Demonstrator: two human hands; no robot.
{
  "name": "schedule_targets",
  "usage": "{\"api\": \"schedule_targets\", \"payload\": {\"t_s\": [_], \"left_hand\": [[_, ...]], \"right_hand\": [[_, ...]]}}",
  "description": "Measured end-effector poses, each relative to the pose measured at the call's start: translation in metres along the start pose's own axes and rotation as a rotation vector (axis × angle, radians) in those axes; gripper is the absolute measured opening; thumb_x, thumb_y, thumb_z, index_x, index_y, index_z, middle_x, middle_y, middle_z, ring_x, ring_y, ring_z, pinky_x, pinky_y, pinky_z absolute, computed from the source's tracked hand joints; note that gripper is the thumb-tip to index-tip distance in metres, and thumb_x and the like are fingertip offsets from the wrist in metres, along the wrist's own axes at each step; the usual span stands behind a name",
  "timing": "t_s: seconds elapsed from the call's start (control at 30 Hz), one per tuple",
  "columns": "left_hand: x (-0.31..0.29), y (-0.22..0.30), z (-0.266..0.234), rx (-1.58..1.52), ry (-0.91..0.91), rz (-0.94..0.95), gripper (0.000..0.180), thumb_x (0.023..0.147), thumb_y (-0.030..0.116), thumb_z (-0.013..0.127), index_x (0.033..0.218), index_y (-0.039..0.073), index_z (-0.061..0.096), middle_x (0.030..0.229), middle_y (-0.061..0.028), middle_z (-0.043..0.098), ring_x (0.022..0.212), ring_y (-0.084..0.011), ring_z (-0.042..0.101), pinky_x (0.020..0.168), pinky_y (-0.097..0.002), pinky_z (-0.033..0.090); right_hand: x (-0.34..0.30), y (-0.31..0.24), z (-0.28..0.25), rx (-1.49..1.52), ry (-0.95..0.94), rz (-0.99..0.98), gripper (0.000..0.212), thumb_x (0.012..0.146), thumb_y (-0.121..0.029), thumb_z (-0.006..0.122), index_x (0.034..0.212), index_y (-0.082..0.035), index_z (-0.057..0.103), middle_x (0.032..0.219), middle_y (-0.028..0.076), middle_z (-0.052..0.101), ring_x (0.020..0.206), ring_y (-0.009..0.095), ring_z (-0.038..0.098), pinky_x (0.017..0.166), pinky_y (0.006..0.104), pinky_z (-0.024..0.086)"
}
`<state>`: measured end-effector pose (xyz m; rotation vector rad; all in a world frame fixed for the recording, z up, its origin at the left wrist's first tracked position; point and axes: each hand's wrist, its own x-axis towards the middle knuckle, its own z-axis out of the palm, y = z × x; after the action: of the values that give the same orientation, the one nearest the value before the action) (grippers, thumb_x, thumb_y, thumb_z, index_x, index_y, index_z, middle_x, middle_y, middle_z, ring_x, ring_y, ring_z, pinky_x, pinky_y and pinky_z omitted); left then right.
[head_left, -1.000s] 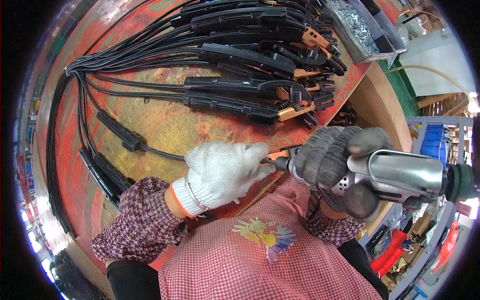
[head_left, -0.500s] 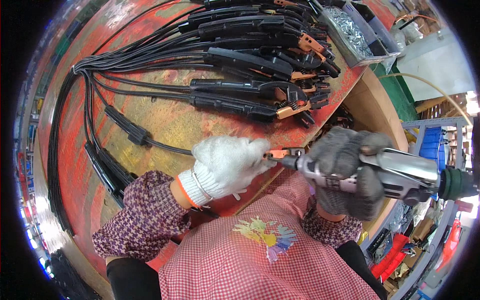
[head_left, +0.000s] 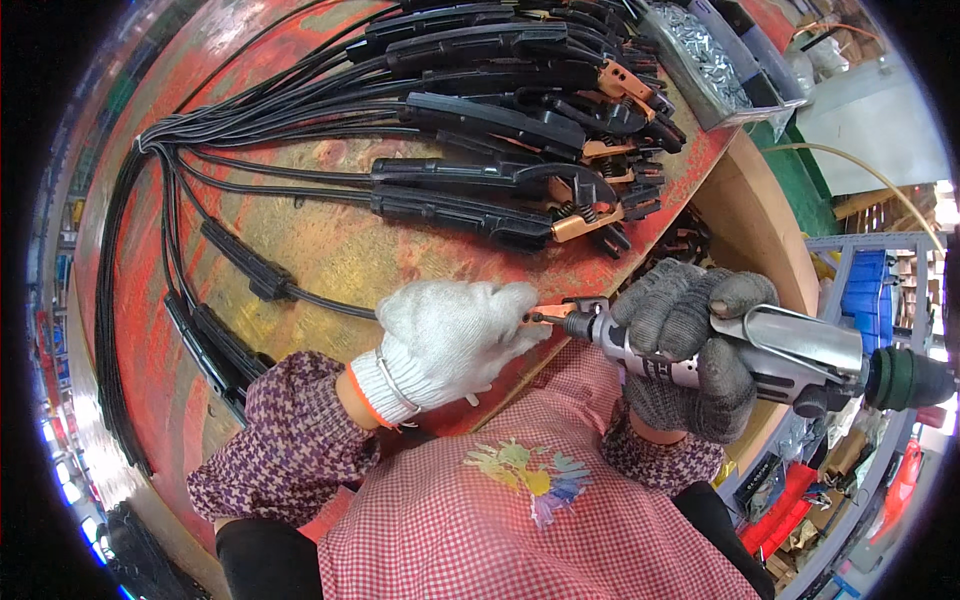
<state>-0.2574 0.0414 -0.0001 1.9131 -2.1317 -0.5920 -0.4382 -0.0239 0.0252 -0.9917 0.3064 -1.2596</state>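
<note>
My left hand (head_left: 455, 325), in a white knitted glove, is closed around a copper-coloured clamp jaw (head_left: 548, 312) joined to a black cable (head_left: 338, 302). Most of that jaw is hidden by the glove. A black handle sleeve (head_left: 247, 262) sits further back along the same cable. In a grey glove, my right hand (head_left: 685, 345) wraps around a silver air screwdriver (head_left: 795, 345) with a lever along its body. The tool lies nearly level, its dark tip meeting the jaw right beside my left fingers.
Several black-handled welding electrode holders (head_left: 460, 215) lie in a row on the worn red table (head_left: 330, 245), their cables tied in a bundle (head_left: 150, 140). A bin of metal screws (head_left: 700, 60) stands at the far right. Beyond the table edge are a cardboard box (head_left: 775, 215) and a shelf with blue bins (head_left: 868, 290).
Little has moved. The screwdriver's rear end has dipped slightly and shifted left, and its tip sits against the copper jaw. The left hand keeps its hold, a touch lower.
</note>
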Motion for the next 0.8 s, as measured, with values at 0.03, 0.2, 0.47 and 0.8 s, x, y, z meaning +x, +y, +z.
{"api": "schedule_targets", "payload": {"t_s": [0.03,0.2,0.47,0.8], "left_hand": [[0.0,0.001,-0.001,0.01,-0.022,-0.019,0.032,0.08,0.043,0.069,0.099,0.018,0.064,0.071,-0.0024,0.066,0.06,-0.0235,0.065,0.048,-0.0376,0.048],[0.0,0.0,0.003,0.011,0.018,0.011,0.029,0.079,0.041,0.07,0.099,0.021,0.065,0.074,-0.003,0.067,0.061,-0.0238,0.065,0.049,-0.0379,0.048],[-0.009,0.004,-0.005,0.068,0.08,0.068,0.026,0.081,0.042,0.067,0.092,0.019,0.065,0.069,-0.0046,0.064,0.061,-0.0269,0.065,0.048,-0.0405,0.048],[0.058,0.015,-0.016,0.012,0.14,0.263,0.03,0.079,0.041,0.065,0.085,0.012,0.061,0.071,-0.007,0.065,0.065,-0.0327,0.066,0.053,-0.0464,0.05]], "right_hand": [[0.005,0.003,-0.006,0.106,-0.172,-0.011,0.037,0.076,-0.01,0.076,0.103,-0.001,0.052,0.077,0.013,0.06,0.075,0.024,0.062,0.068,0.0394,0.053],[0.005,0.005,0.007,-0.201,-0.093,-0.007,0.029,0.081,-0.013,0.069,0.102,-0.003,0.051,0.065,0.008,0.056,0.065,0.022,0.058,0.057,0.0387,0.051],[0.0,-0.009,0.002,0.01,-0.126,0.021,0.016,0.084,-0.01,0.057,0.099,-0.006,0.052,0.061,0.003,0.054,0.052,0.018,0.054,0.053,0.0368,0.049],[0.026,-0.023,-0.065,0.041,0.1,-0.166,0.028,0.084,-0.015,0.059,0.108,-0.003,0.052,0.078,0.009,0.054,0.077,0.022,0.054,0.076,0.0382,0.048]]}}
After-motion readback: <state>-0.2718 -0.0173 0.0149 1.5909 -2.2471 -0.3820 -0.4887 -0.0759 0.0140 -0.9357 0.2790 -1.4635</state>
